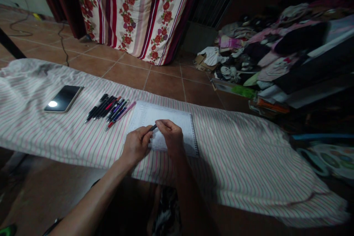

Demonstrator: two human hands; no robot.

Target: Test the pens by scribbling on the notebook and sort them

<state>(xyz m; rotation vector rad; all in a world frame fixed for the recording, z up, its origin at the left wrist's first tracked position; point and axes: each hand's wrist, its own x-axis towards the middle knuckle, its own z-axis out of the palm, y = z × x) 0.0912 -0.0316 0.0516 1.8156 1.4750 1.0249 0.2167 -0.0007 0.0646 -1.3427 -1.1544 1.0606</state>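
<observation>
My left hand point(136, 143) and my right hand point(172, 135) meet over a spiral notebook point(181, 120) that lies open on a striped cloth point(243, 155). Both hands are closed on the same dark pen point(153, 127), one at each end. The notebook page shows faint writing. Just left of the notebook lies a row of several pens point(109, 108), dark, red, purple and pink.
A phone point(63, 98) lies screen up at the left on the cloth, reflecting a light. Beyond the cloth are brown floor tiles point(166, 81), a flowered curtain point(135, 11), a cable on the floor and a heap of clothes point(276, 51) at the right.
</observation>
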